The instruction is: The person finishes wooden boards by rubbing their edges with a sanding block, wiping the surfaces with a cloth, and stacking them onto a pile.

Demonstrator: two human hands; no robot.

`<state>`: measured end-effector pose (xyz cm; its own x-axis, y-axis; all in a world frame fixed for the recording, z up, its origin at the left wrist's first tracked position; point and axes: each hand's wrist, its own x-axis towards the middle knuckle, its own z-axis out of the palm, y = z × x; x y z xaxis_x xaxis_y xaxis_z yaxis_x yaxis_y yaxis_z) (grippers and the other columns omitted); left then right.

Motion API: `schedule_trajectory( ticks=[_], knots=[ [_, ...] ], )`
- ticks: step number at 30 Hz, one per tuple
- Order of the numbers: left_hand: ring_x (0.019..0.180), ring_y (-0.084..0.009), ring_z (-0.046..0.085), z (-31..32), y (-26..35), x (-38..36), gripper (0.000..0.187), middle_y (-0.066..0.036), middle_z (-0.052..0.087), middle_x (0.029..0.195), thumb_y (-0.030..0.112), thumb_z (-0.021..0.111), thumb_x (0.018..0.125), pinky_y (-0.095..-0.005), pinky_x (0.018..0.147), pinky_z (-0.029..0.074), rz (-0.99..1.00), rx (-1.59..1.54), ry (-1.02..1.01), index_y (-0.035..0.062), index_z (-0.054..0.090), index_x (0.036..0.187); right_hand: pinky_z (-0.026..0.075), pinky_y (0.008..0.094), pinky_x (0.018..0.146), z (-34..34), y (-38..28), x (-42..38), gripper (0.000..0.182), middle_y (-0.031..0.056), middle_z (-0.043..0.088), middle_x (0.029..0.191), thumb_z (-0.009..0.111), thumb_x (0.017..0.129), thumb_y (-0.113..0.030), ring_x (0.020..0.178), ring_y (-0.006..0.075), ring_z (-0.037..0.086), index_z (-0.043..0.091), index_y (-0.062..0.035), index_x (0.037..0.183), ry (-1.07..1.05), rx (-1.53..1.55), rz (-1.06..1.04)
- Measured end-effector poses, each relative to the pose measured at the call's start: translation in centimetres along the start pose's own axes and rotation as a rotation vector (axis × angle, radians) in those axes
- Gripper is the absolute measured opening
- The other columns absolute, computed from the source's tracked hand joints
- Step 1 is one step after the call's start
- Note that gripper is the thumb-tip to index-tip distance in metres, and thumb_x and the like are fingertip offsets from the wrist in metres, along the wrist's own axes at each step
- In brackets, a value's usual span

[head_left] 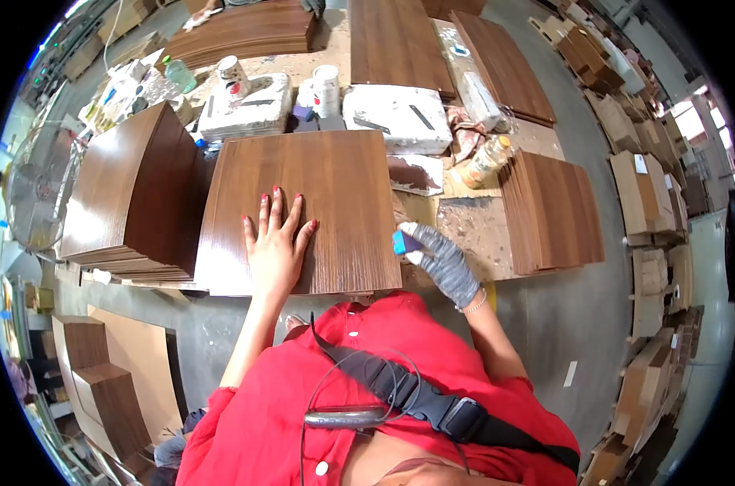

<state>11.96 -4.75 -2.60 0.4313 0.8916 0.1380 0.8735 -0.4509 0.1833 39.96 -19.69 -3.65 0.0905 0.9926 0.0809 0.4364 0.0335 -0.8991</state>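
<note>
My left hand (277, 251), bare with fingers spread, lies flat on a glossy brown wood-grain panel (335, 186) in front of me. Just past the panel's right edge is my right hand (443, 263), in a grey knitted glove. Its fingers are closed on a small blue block (405, 242). A tall stack of brown panels (116, 194) stands to the left of the panel, and another stack (552, 211) lies to the right of my gloved hand.
Behind the panel are white paint-spotted blocks (396, 113), white cans (325, 89) and a plastic bottle (489, 160) with a yellow cap. A green bottle (178, 73) stands further left. More panels (400, 40) lie at the back. Cartons (647, 194) line the right side; a fan (44, 186) is at left.
</note>
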Motion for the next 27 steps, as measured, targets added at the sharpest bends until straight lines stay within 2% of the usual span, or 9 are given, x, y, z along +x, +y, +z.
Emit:
schedule_trajectory(
  ticks=[5,7,13,14,15,18,21,24,27],
  knots=[
    [0.154,-0.0266,0.022,-0.2,-0.1,0.0,0.059,-0.006,0.027,0.166,0.054,0.044,0.103,-0.0526,0.124,0.011,-0.007,-0.021,-0.033,0.0261,0.044,0.154,0.047,0.0355,0.107,-1.0,-2.4,-5.8,0.050,0.0106,0.064,0.135,0.069,0.092,-0.007,0.124,0.0229,0.061,0.058,-0.0092,0.140,-0.182,0.024,0.041],
    [0.152,-0.0289,0.028,0.4,-0.3,-0.1,0.057,-0.009,0.034,0.163,0.052,0.045,0.103,-0.0573,0.122,0.016,0.032,-0.019,0.040,0.0233,0.048,0.151,0.047,0.0354,0.107,-1.3,-3.2,-6.3,0.051,0.0106,0.064,0.134,0.071,0.091,-0.010,0.125,0.0231,0.060,0.058,-0.0078,0.140,-0.233,0.031,0.109],
    [0.152,-0.0302,0.027,0.4,-0.5,-0.2,0.056,-0.012,0.033,0.163,0.051,0.045,0.103,-0.0577,0.121,0.015,0.054,-0.008,0.056,0.0218,0.047,0.151,0.046,0.0340,0.108,0.5,-1.8,-4.8,0.052,0.0097,0.064,0.136,0.073,0.091,-0.013,0.126,0.0210,0.059,0.057,-0.0072,0.141,0.003,0.044,0.105],
    [0.152,-0.0303,0.027,0.4,-0.5,-0.2,0.056,-0.012,0.032,0.163,0.051,0.045,0.103,-0.0579,0.121,0.015,0.061,-0.009,0.052,0.0218,0.047,0.151,0.047,0.0336,0.106,0.6,-1.4,-4.4,0.051,0.0085,0.064,0.136,0.072,0.092,-0.013,0.124,0.0206,0.061,0.058,-0.0071,0.141,0.055,0.221,0.191],
    [0.152,-0.0303,0.026,0.4,-0.6,-0.1,0.056,-0.012,0.032,0.163,0.051,0.045,0.103,-0.0580,0.121,0.015,0.066,-0.010,0.049,0.0218,0.047,0.151,0.049,0.0346,0.105,-0.2,-1.7,-3.7,0.047,0.0110,0.063,0.135,0.068,0.096,-0.016,0.122,0.0236,0.063,0.057,-0.0046,0.140,0.076,0.040,0.189],
    [0.153,-0.0300,0.024,0.2,-0.8,-0.2,0.056,-0.011,0.030,0.164,0.050,0.047,0.103,-0.0574,0.122,0.014,0.074,-0.030,0.027,0.0220,0.048,0.151,0.049,0.0406,0.108,-1.2,-0.5,-2.0,0.051,0.0206,0.059,0.137,0.052,0.106,-0.027,0.127,0.0317,0.059,0.043,0.0045,0.145,0.053,0.865,0.296],
    [0.153,-0.0297,0.026,-0.2,-1.0,-0.4,0.051,-0.011,0.034,0.162,0.046,0.051,0.102,-0.0566,0.122,0.013,0.080,-0.089,0.045,0.0208,0.055,0.146,0.049,0.0411,0.108,-0.9,-0.2,-1.4,0.054,0.0207,0.058,0.137,0.053,0.106,-0.032,0.127,0.0342,0.059,0.042,0.0034,0.146,-0.048,1.198,0.266],
    [0.152,-0.0277,0.029,-0.8,-1.4,-0.7,0.037,-0.010,0.050,0.152,0.034,0.063,0.099,-0.0539,0.123,0.012,0.131,-0.372,0.037,0.0172,0.068,0.131,0.051,0.0396,0.105,-0.3,0.2,-0.5,0.051,0.0155,0.060,0.135,0.052,0.106,-0.033,0.123,0.0265,0.061,0.047,0.0016,0.143,-0.063,1.107,0.251],
    [0.132,-0.0312,0.055,-3.1,0.3,-1.1,0.034,-0.016,0.065,0.132,0.025,0.068,0.094,-0.0467,0.112,0.036,0.281,-0.686,0.049,0.0073,0.070,0.122,0.048,0.0345,0.104,-0.3,-3.0,1.4,0.050,0.0082,0.062,0.134,0.059,0.102,-0.031,0.119,0.0186,0.061,0.051,-0.0045,0.144,-0.068,0.833,0.244]
  ],
)
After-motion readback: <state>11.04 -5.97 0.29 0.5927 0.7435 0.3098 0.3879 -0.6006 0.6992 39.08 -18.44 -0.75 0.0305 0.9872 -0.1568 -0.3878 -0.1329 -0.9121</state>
